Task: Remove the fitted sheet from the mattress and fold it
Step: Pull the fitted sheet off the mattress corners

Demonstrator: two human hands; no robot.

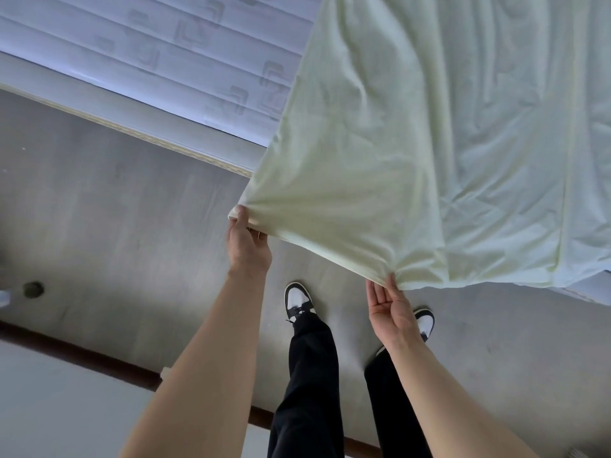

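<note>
Fitted sheet (pixel 413 143) half off mattress (pixel 148 51), near edge lifted over floor. Left hand (pixel 246 241) pinches corner; right hand (pixel 388 305) pinches hem (light fingertip grip). Risk: hem slips free, drops to floor.

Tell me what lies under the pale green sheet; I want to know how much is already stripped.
The sheet, pinched along its edge by the left hand and right hand, covers the right part of the mattress. The patterned mattress top at left is bare; whatever is beneath the sheet is hidden.
</note>
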